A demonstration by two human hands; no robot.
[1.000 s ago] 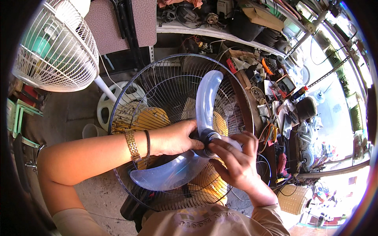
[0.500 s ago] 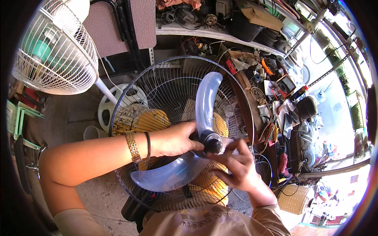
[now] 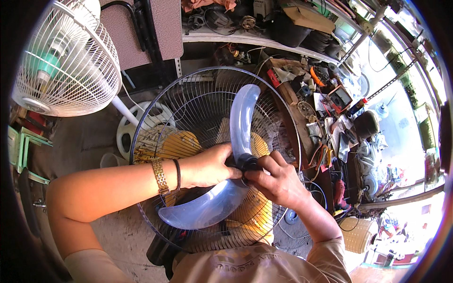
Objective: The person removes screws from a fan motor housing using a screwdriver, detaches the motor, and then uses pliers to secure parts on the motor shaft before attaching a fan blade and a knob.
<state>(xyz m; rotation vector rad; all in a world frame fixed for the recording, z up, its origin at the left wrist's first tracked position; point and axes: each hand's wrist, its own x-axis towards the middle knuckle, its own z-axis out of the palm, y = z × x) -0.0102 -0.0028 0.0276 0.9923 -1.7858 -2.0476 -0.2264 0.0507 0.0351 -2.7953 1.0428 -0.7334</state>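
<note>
A translucent blue fan blade [image 3: 203,208] lies over the open dark wire fan guard [image 3: 142,123] in front of me. One vane points away from me and another toward the near left. My left hand [image 3: 213,165] comes in from the left and is closed at the blade's hub, thumb against its side. My right hand [image 3: 279,181] has its fingers closed round the black knob [image 3: 248,162] at the centre of the blade. That hand covers part of the knob and most of the vane on the right.
A white stand fan [image 3: 66,66] rises at the left, its round base [image 3: 130,134] on the floor. On the right, a cluttered wooden bench [image 3: 302,141] holds tools and parts. A shelf [image 3: 226,37] of parts runs along the back. Yellow slatted material [image 3: 181,144] shows through the guard.
My right hand has closed from loosely bent fingers above the hub to a grip round the black knob. My left hand stays at the hub. The view has shifted slightly.
</note>
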